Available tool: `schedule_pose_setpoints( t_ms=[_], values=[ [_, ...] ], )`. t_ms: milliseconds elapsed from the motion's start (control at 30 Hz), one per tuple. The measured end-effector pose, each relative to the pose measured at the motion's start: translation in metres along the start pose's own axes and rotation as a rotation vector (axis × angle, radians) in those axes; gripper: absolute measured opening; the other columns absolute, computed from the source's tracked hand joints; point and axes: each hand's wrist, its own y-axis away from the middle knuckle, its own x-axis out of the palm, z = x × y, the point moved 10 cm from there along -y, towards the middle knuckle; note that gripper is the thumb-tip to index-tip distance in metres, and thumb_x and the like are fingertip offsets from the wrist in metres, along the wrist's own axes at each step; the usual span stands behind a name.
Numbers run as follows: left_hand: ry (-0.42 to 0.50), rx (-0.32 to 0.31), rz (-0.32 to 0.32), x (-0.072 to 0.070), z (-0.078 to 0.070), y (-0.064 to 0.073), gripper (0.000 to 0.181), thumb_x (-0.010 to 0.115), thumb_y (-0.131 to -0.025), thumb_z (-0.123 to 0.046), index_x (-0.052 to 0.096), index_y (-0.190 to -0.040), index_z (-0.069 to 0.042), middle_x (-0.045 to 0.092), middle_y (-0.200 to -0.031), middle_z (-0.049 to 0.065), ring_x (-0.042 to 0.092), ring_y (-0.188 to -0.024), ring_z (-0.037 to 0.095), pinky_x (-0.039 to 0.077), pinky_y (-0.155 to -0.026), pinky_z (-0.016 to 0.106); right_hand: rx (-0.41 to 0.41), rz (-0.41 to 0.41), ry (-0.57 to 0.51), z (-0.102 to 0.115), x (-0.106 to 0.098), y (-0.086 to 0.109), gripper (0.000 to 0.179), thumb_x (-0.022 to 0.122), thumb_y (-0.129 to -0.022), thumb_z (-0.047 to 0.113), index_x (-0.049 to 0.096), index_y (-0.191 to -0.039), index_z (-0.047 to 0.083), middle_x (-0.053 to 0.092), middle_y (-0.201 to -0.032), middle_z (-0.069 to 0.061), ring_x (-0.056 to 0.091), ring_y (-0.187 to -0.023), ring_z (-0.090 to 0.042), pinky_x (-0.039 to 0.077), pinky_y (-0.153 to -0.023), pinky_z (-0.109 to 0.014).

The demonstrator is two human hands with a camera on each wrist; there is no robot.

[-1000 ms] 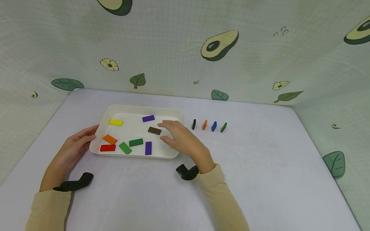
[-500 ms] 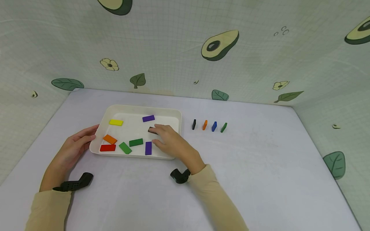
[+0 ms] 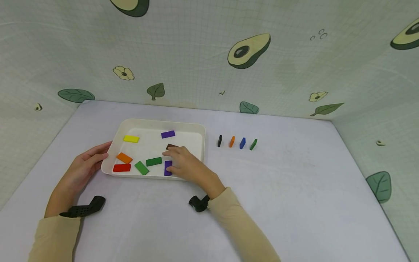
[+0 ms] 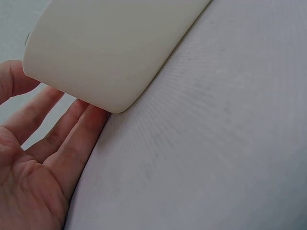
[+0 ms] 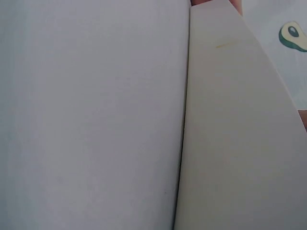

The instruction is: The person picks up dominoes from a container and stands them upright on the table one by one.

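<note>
The near purple block (image 3: 166, 165) lies flat in the tray (image 3: 147, 145), by its near wall. The right hand (image 3: 187, 164) is over it, thumb and fingers moderately wide apart; whether they touch the block I cannot tell. The brown block (image 3: 170, 146), partly hidden by that hand, and the far purple block (image 3: 168, 134) lie farther back in the tray. The light green block (image 3: 142, 167) and dark green block (image 3: 154, 161) are near its front, the red block (image 3: 122, 167) and orange block (image 3: 124, 158) toward its near left corner, the yellow block (image 3: 131, 139) far left. The left hand (image 3: 86, 164) has fingers extended, fingertips touching the tray's left end. Right of the tray, 4 standing blocks (image 3: 242, 143) form a row: black, orange, blue, green.
</note>
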Motion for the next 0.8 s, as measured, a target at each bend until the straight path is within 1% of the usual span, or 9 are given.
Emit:
schedule_pose_setpoints(
  t_ms=[167,267,467,600,800],
  values=[
    [0.031,0.003,0.016,0.0006,-0.0003,-0.0005,0.054,0.053,-0.095,-0.029,0.035,-0.145,-0.018,0.046,-0.123,-0.023,0.050,-0.101,-0.012,0.046,-0.079,0.006,-0.023,-0.016,0.072,0.0019,0.0010,-0.0002,0.045,0.061,-0.090,0.021,0.050,-0.133,0.014,0.041,-0.144,-0.006,0.038,-0.131,-0.020,0.034,-0.108,-0.025],
    [0.051,0.006,0.024,0.0008,-0.0003,-0.0008,0.054,0.053,-0.095,-0.027,0.034,-0.145,-0.017,0.046,-0.125,-0.022,0.051,-0.101,-0.013,0.046,-0.079,0.006,-0.032,-0.025,0.102,0.0024,0.0002,-0.0003,0.043,0.061,-0.090,0.021,0.052,-0.131,0.014,0.043,-0.142,-0.005,0.040,-0.128,-0.020,0.035,-0.107,-0.025],
    [-0.017,-0.010,-0.005,-0.0009,0.0009,-0.0009,0.055,0.053,-0.094,-0.033,0.035,-0.145,-0.020,0.045,-0.126,-0.022,0.049,-0.103,-0.013,0.046,-0.079,0.005,-0.030,-0.040,0.111,0.0025,-0.0013,-0.0004,0.039,0.062,-0.090,0.019,0.055,-0.128,0.013,0.043,-0.143,-0.007,0.041,-0.127,-0.020,0.036,-0.107,-0.025],
    [0.000,0.000,0.000,-0.0003,-0.0003,-0.0007,0.055,0.054,-0.094,-0.032,0.036,-0.144,-0.020,0.045,-0.128,-0.020,0.049,-0.103,-0.012,0.046,-0.079,0.005,-0.010,-0.038,0.109,0.0008,-0.0010,-0.0015,0.039,0.062,-0.089,0.018,0.055,-0.128,0.013,0.040,-0.145,-0.008,0.042,-0.127,-0.021,0.037,-0.105,-0.026],
    [0.010,0.005,0.005,-0.0002,0.0001,-0.0006,0.054,0.054,-0.094,-0.030,0.036,-0.144,-0.020,0.046,-0.125,-0.021,0.049,-0.102,-0.013,0.046,-0.079,0.005,0.010,-0.038,0.151,-0.0005,-0.0011,-0.0015,0.038,0.061,-0.090,0.021,0.057,-0.127,0.015,0.043,-0.144,-0.007,0.042,-0.125,-0.020,0.036,-0.105,-0.027]
  ],
)
